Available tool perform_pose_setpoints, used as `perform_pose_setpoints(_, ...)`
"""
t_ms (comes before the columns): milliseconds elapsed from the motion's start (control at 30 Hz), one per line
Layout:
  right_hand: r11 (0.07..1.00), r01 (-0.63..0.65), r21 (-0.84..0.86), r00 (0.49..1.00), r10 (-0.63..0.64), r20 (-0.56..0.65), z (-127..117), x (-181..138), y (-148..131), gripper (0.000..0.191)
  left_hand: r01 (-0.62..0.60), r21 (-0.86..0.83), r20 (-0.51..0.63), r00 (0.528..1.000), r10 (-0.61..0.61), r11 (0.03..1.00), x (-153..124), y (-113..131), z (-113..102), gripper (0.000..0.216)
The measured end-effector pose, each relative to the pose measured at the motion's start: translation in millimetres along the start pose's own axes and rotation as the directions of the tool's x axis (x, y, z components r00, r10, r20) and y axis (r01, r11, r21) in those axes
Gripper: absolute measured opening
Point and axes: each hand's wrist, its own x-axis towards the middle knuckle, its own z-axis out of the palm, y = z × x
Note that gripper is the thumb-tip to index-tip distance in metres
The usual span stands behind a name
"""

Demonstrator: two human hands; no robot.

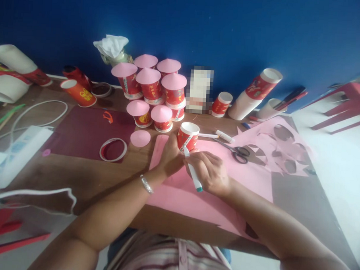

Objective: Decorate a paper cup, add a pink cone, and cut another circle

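My left hand (171, 155) is wrapped round the side of a red paper cup (188, 137), which stands with its white open rim facing up and has a white ladder-like strip drawn on its front. In my right hand (210, 173) is a white marker (194, 173) with a green end, its tip against the cup's lower front. Beneath both hands lies a large pink paper sheet (177, 194). Several red cups topped with pink paper cones (148, 76) stand together just behind. A flat pink paper disc (140, 138) lies left of the cup.
Black-handled scissors (240, 153) and a marker cap (225, 136) lie to the right, beside cut pink paper scraps (287, 143). Left are a white paper ring (113, 149), a dark red sheet (87, 135) and a white power strip (24, 152). Stacked cups (255, 92) lean against the blue wall.
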Motion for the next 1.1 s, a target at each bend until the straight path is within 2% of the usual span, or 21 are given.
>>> perform_pose_setpoints(200, 1.0, -0.019, 0.013, 1.0, 0.019, 0.024, -3, -2, 3, 0.018, 0.082, -0.077, -0.018, 0.996, -0.084, 0.994, 3, -1, -1, 0.058)
perform_pose_setpoints(400, 0.999, -0.039, 0.007, 0.999, 0.038, 0.017, -4, -1, 5, 0.017, 0.08, -0.134, -0.019, 0.996, -0.083, 0.988, 6, 2, -2, 0.053)
perform_pose_setpoints(767, 0.997, -0.077, 0.019, 0.996, 0.076, 0.042, -8, -1, 8, 0.017, 0.078, -0.114, -0.023, 0.996, -0.082, 0.99, 7, 1, -4, 0.049)
perform_pose_setpoints(1100, 0.997, -0.074, 0.018, 0.997, 0.074, 0.001, -3, -3, 11, 0.015, 0.072, -0.115, -0.019, 0.997, -0.075, 0.991, 8, -7, -6, 0.051)
